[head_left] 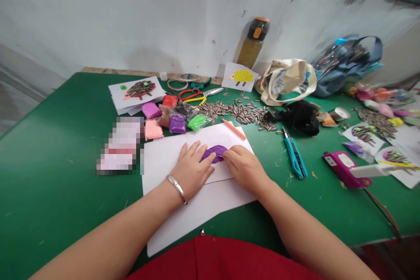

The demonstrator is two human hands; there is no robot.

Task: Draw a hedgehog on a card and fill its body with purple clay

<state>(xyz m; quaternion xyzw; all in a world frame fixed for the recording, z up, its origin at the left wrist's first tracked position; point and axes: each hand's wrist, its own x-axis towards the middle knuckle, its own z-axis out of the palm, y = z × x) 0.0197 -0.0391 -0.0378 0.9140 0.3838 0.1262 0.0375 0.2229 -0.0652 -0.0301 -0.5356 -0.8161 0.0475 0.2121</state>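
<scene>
A flattened patch of purple modelling clay [216, 152] lies on white paper [177, 223] in front of me. My left hand [192, 168], with a silver bracelet at the wrist, rests on the sheet with its fingers spread, the fingertips touching the clay's left and near edge. At the clay's right edge my right hand [244, 166] is closed, its thumb and fingers pressed together. Whatever is between those fingertips is hidden or too small to name. An orange stick-shaped tool [233, 129] lies across the paper's far edge, just beyond my right hand.
Bagged clay [177, 123] in several colours, scissors [203, 95] and sunflower seeds [243, 111] lie behind the paper. Right are a blue utility knife [294, 155] and a magenta device [344, 168]. A bottle [252, 43], tote bag [288, 81] and hedgehog picture [139, 89] stand or lie farther back.
</scene>
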